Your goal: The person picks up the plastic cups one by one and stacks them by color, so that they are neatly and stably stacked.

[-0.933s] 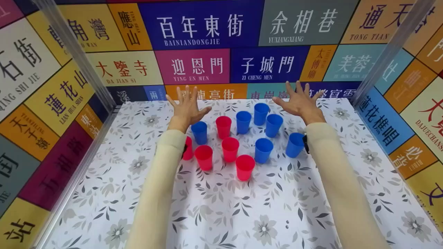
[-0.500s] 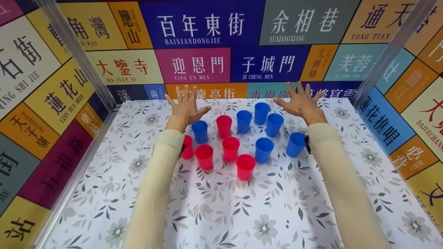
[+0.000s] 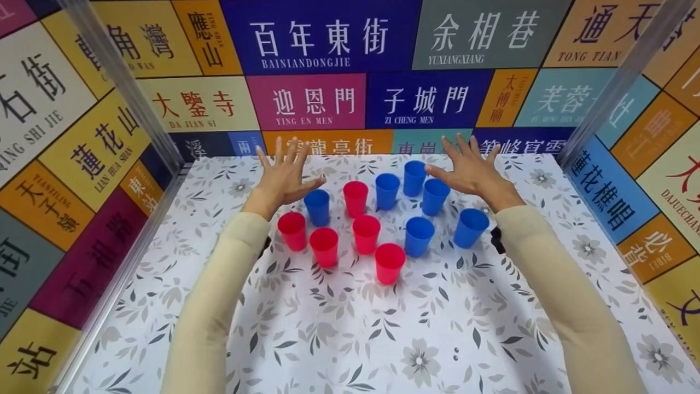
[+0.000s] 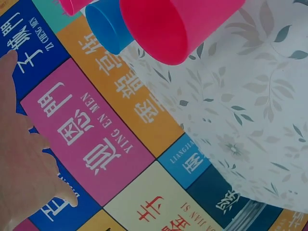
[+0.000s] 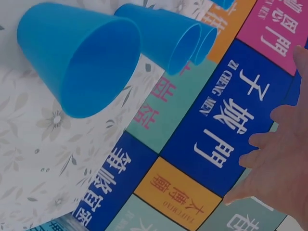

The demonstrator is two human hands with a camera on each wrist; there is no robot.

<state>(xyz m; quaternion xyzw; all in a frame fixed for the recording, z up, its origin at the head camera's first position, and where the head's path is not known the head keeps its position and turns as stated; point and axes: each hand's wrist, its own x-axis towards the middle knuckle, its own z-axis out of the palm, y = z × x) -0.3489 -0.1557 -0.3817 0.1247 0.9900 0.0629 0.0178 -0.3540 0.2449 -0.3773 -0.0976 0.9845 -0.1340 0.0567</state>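
My left hand [image 3: 280, 180] hovers over the left side of the cup group with its fingers spread and holds nothing. Nearest it are a blue cup [image 3: 317, 209] and a red cup [image 3: 292, 232]. On the other side, my right hand [image 3: 471, 171] is raised with spread fingers, also holding nothing, close to two blue cups, one at the back [image 3: 414, 180] and one in front of it [image 3: 436, 200]. Several red and blue cups stand mouth-up, apart, on the tabletop. The wrist views show each hand, left [image 4: 29, 178] and right [image 5: 279, 144], away from the cups.
A white tabletop [image 3: 306, 328] with grey flowers and leaves lies under the cups. Panels with coloured lettering [image 3: 306, 101] stand behind and on both sides. The foremost cup is red [image 3: 390, 265]; a blue cup [image 3: 471, 229] stands farthest right.
My left hand has shifted slightly left, uncovering the leftmost red cup. My right hand has drifted a little left and down, and both forearms have swung outward. The cups stand where they were.
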